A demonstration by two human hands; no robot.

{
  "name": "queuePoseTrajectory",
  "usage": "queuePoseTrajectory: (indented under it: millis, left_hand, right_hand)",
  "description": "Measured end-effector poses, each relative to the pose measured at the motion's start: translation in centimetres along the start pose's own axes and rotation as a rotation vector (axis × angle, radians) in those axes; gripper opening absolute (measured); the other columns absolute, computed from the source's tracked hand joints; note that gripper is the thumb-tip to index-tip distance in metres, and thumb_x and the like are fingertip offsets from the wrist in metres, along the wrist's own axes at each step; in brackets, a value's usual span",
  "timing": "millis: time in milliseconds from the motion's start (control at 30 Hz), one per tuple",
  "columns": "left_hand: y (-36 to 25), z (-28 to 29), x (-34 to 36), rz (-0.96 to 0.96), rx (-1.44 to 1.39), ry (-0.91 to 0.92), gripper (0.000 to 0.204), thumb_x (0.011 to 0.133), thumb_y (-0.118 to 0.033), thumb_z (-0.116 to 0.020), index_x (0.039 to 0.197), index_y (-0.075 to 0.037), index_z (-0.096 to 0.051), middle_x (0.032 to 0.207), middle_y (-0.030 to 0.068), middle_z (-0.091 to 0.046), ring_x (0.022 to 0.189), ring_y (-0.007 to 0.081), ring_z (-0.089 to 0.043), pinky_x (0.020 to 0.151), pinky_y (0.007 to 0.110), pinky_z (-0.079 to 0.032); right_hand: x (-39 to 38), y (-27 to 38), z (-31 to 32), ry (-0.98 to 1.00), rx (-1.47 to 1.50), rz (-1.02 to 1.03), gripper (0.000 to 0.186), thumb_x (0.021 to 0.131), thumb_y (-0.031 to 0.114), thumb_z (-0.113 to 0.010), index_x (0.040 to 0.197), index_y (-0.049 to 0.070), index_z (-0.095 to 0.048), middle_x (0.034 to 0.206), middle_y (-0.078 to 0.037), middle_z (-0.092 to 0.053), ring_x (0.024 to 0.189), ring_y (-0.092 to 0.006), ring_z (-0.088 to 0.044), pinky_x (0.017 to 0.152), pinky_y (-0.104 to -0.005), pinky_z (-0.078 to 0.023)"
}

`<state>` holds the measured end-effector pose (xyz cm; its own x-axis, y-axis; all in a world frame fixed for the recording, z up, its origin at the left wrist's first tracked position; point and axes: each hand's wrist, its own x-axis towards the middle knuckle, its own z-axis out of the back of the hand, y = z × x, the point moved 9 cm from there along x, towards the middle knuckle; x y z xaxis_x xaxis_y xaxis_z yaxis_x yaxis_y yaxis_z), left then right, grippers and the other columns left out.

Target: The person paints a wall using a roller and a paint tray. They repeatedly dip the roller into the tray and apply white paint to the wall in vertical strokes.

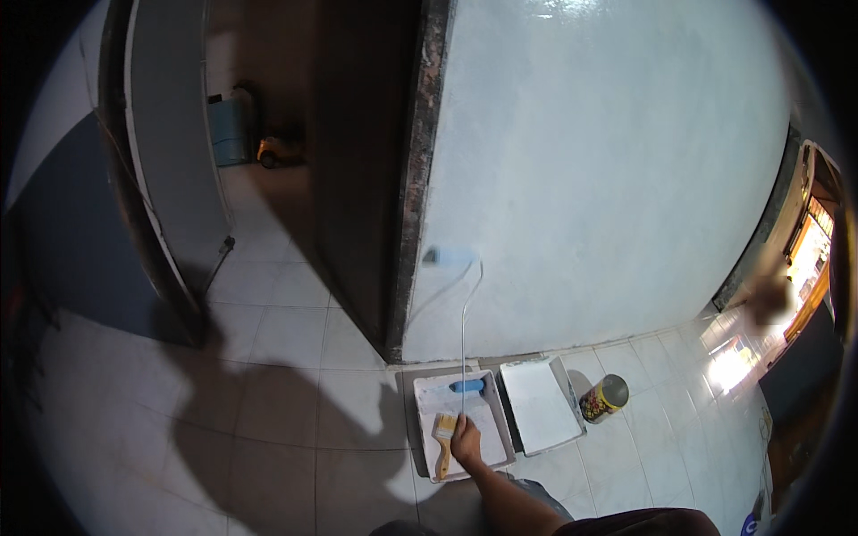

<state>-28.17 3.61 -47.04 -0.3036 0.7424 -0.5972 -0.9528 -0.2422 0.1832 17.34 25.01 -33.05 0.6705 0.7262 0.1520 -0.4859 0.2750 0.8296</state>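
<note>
My right hand (465, 439) grips the long thin handle of a paint roller (449, 256), whose blurred blue head is against the pale wall (599, 161), low near its left corner. Below, a paint tray (487, 429) holds a second blue roller (466, 386) and a wooden-handled paintbrush (444, 447), which lies just left of my hand. A second tray (536, 402) with white paint sits to the right, and a patterned cylindrical tin (604, 399) stands beside it. My left hand is not in view.
A dark doorway corner (402, 268) borders the wall; through the opening are a teal object (228, 132) and a yellow machine (281, 152). A grey door (170, 134) stands left. A bright opening (804, 268) is at right. Tiled floor (277, 402) carries my shadow.
</note>
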Motion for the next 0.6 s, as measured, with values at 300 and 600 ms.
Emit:
queuePoseTrajectory:
  millis: [300, 600]
  left_hand:
    - [0.4, 0.7, 0.2, -0.018, 0.021, 0.026, 0.081, 0.101, -0.053, -0.020, 0.157, 0.004, -0.004, 0.156, 0.0422, -0.009, 0.140, 0.0617, -0.025, 0.109, 0.068, -0.034]
    - [-0.2, 0.1, 0.3, -0.003, -0.006, 0.060, 0.081, 0.101, -0.053, -0.020, 0.157, 0.004, -0.005, 0.156, 0.0424, -0.010, 0.140, 0.0623, -0.024, 0.109, 0.068, -0.033]
  right_hand:
    - [22.8, 24.8, 14.6, -0.398, 0.161, 0.345, 0.054, 0.107, 0.037, -0.038, 0.089, -0.009, -0.058, 0.081, -0.035, -0.060, 0.081, -0.0553, -0.059, 0.069, -0.0563, -0.044]
    - [10.9, -1.7, 8.2, -0.223, -0.098, 0.114, 0.051, 0.105, 0.035, -0.041, 0.099, -0.009, -0.064, 0.093, -0.037, -0.063, 0.094, -0.0550, -0.061, 0.080, -0.0561, -0.049]
